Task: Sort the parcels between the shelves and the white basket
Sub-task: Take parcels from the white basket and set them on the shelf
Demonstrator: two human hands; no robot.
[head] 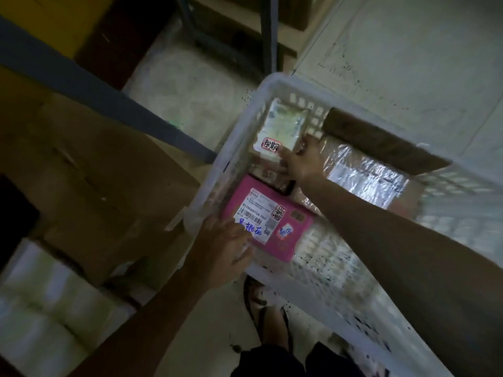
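Note:
The white basket (239,126) stands on the floor with several parcels in it. My right hand (302,159) reaches into it and grips the near edge of a white padded parcel (283,126) with a red-stamped sticker. My left hand (226,248) rests at the basket's near corner, fingers on the label of a pink parcel (288,227) with blue writing. A silver foil parcel (364,175) and a brown carton (381,140) fill the basket's right part. A dark small parcel (272,172) lies between the white and pink ones.
A shelf with a blue-grey beam (103,99) holding a large cardboard box (95,186) is at left. White wrapped packs (40,295) sit lower left. Shelf uprights (269,34) rise behind the basket. My sandalled foot (269,322) stands on the speckled floor tiles.

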